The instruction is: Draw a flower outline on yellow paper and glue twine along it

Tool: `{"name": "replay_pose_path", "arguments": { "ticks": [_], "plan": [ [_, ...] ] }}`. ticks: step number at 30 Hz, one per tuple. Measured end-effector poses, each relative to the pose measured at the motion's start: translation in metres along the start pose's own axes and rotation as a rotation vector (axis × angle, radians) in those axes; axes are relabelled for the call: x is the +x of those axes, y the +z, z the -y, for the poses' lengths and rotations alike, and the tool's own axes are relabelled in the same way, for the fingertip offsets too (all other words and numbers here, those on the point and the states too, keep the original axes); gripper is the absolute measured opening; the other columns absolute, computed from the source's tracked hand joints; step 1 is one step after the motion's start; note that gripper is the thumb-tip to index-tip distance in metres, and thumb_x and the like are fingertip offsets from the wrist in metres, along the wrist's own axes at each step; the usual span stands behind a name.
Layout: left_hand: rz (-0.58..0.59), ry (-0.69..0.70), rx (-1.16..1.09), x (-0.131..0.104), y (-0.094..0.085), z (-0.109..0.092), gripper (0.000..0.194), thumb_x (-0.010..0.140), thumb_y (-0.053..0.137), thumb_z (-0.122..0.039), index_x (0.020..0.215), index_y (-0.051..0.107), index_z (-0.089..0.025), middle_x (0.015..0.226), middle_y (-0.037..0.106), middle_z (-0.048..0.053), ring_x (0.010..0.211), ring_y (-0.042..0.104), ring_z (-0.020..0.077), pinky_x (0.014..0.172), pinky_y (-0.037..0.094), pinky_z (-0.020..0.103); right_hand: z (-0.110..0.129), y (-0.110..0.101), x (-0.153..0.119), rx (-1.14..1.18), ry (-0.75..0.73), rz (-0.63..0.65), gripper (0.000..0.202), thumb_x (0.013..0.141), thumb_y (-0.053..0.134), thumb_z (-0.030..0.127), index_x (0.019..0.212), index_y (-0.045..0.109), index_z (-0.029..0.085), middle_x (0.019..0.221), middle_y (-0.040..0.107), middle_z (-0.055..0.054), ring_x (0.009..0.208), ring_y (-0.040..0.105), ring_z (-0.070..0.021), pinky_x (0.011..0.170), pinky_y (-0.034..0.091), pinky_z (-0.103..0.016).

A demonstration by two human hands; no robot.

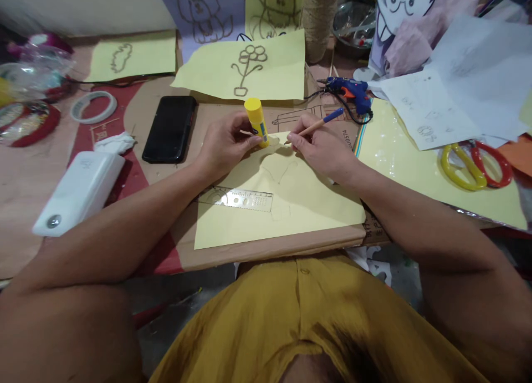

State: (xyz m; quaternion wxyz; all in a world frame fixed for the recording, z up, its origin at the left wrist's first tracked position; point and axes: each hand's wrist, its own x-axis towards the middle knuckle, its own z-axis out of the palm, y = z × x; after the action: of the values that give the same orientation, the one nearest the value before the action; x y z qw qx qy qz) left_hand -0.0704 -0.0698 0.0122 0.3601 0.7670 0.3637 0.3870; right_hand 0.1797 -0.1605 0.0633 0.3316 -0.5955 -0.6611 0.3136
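Note:
My left hand [228, 143] pinches a yellow glue stick [256, 119] near its lower end, standing it nearly upright on a sheet of yellow paper [233, 228]. In my right hand [322, 147] is a pencil [313, 128] with a blue end, its tip close to the paper, just right of the glue stick. Faint pencil lines, among them a V-shaped curve, show on the sheet below both hands. A clear plastic ruler [245, 199] lies across the left part of the paper, near my left forearm.
Left are a black phone [169, 129], a white device [78, 192] and a tape roll [93, 106]. A flower drawing [266, 67] lies behind. Right are a blue glue gun [349, 89], scissors [463, 166] and loose white papers [432, 108]. A twine spool [319, 23] stands at the back.

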Motion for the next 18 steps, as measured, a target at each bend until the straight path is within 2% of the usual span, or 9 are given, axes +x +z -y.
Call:
{"name": "replay_pose_path", "arguments": {
  "ticks": [5, 12, 18],
  "plan": [
    [0.002, 0.035, 0.032, 0.0, -0.0019, -0.0002, 0.034, 0.089, 0.093, -0.035, 0.119, 0.083, -0.022, 0.105, 0.085, 0.005, 0.095, 0.08, 0.0215, 0.086, 0.067, 0.033, 0.0019, -0.0007, -0.0007, 0.01, 0.007, 0.001, 0.022, 0.112, 0.065, 0.033, 0.092, 0.057, 0.026, 0.09, 0.071, -0.003, 0.09, 0.065, -0.0239, 0.084, 0.051, -0.04],
    [0.014, 0.013, 0.057, 0.0008, -0.0028, 0.0002, 0.03, 0.089, 0.094, -0.033, 0.116, 0.083, -0.027, 0.106, 0.085, 0.002, 0.096, 0.08, 0.0221, 0.09, 0.067, 0.036, -0.0015, 0.0003, 0.0002, 0.013, -0.006, -0.001, 0.023, 0.112, 0.065, 0.033, 0.092, 0.056, 0.027, 0.089, 0.071, -0.002, 0.088, 0.065, -0.0237, 0.082, 0.052, -0.039],
    [0.004, 0.019, 0.089, 0.0007, -0.0024, 0.0026, 0.031, 0.088, 0.093, -0.03, 0.118, 0.083, -0.025, 0.105, 0.085, 0.003, 0.096, 0.081, 0.023, 0.088, 0.067, 0.035, -0.001, 0.0004, 0.0001, 0.004, -0.011, -0.004, 0.021, 0.111, 0.064, 0.033, 0.092, 0.056, 0.027, 0.088, 0.071, -0.002, 0.088, 0.065, -0.0237, 0.081, 0.051, -0.039]
  ]
}}
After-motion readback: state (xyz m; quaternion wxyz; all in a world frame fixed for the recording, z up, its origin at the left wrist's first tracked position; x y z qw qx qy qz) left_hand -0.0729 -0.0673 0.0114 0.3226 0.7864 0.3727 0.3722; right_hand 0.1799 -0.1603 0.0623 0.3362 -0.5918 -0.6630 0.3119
